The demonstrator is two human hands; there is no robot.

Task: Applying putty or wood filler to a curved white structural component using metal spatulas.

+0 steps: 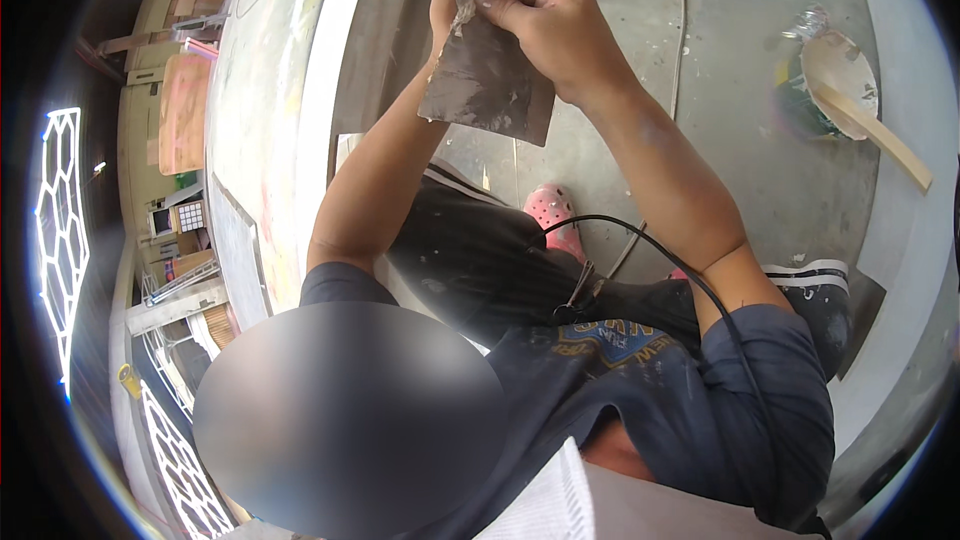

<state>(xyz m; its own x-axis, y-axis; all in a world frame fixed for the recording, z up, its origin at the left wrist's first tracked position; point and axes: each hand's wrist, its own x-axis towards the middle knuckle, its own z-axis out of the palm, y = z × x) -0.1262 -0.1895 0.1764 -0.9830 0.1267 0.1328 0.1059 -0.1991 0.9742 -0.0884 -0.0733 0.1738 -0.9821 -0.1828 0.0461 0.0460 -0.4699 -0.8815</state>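
Glowing hexagonal lights (64, 230) at left, tan board (185, 120), thin cord (683, 20) across grey floor (735, 165)

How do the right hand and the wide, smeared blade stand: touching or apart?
Touching. The head view shows the right hand gripping the wide, smeared blade, its thumb overlapping the blade's upper part.

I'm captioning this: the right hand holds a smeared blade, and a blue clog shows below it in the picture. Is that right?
Not quite: the head view shows the clog is pink, not blue. The right hand does hold a smeared blade, with the clog below it in the picture.
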